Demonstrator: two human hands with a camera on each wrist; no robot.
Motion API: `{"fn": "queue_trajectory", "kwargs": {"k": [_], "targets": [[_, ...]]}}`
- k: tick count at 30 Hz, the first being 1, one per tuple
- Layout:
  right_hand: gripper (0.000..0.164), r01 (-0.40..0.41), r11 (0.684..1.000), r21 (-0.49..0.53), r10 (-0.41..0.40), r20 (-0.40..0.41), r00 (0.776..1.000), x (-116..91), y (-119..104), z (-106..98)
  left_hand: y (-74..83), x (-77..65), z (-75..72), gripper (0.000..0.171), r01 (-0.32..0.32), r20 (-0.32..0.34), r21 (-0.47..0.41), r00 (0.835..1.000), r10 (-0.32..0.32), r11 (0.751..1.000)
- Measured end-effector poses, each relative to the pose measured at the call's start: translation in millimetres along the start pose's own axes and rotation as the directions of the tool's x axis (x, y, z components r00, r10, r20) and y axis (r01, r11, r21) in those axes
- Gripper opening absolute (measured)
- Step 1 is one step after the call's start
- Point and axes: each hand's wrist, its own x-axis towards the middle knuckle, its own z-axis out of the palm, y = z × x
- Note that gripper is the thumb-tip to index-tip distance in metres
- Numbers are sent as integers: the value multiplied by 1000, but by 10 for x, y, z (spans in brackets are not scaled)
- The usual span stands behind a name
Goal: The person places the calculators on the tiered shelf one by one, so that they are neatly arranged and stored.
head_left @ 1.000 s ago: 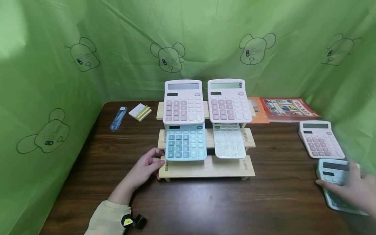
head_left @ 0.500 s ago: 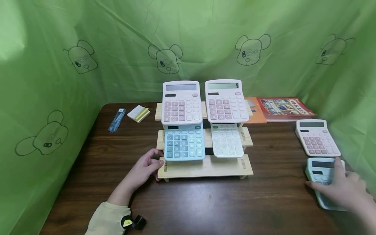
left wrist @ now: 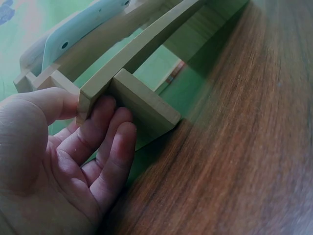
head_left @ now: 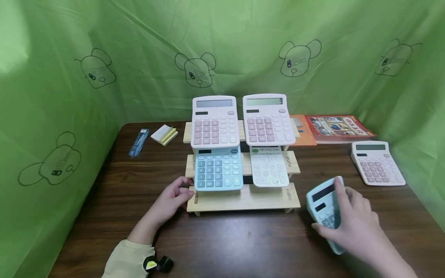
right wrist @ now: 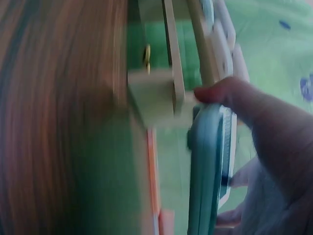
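Observation:
A light wooden three-step rack (head_left: 240,197) stands mid-table. My left hand (head_left: 174,197) pinches the left end of its lowest step, thumb on top and fingers curled under the board in the left wrist view. My right hand (head_left: 358,224) grips a mint-green calculator (head_left: 321,199), tilted, to the right of the rack. In the right wrist view this calculator (right wrist: 205,166) appears edge-on, thumb at its near side. On the rack are a pink-keyed calculator (head_left: 214,121) and another pink-keyed calculator (head_left: 267,119) on top, with a blue calculator (head_left: 218,170) and a white calculator (head_left: 269,166) below.
Another pink-keyed calculator (head_left: 378,163) lies at the table's right. An orange book (head_left: 303,131) and a red illustrated book (head_left: 340,127) lie behind the rack. At back left are a sticky-note pad (head_left: 164,134) and a blue packet (head_left: 139,143). Green curtain (head_left: 139,77) encloses the table.
My right hand has carried the mint-green calculator leftward from the right side of the table toward the rack, turning it askew. My left hand keeps its place on the rack.

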Motion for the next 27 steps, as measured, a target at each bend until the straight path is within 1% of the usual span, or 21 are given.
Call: {"fn": "queue_trajectory", "kwargs": {"k": [2,5,10,12,15,17,22,27], "targets": [[141,17,1000,-8,-17,-12,1000,12,-126,33,-8,1,1,32,-3,-2,-6,1000,3,1000],[141,31,999,-13,-31,-9,999,34,-284,85,-23,10,-1,32,-7,3,-16,1000,7,1000],[138,70,997,-25,-70,-14,997,51,-484,141,-27,15,-4,31,-2,5,-13,1000,3,1000],[137,73,996,-41,-73,-8,997,55,-552,144,-30,17,-7,30,1,3,-6,1000,-1,1000],[135,84,995,-52,-83,11,996,58,-638,154,-42,23,-10,29,6,2,-15,1000,-6,1000],[133,95,995,-41,-94,16,995,65,-684,170,-45,25,-9,28,12,0,-22,1000,-12,1000],[125,113,994,-4,-113,-14,994,70,-758,221,-30,25,-9,29,14,3,-14,1000,-14,1000],[125,117,993,-22,-117,-15,993,60,-834,243,-11,15,-6,32,1,-1,7,1000,-1,1000]]}}
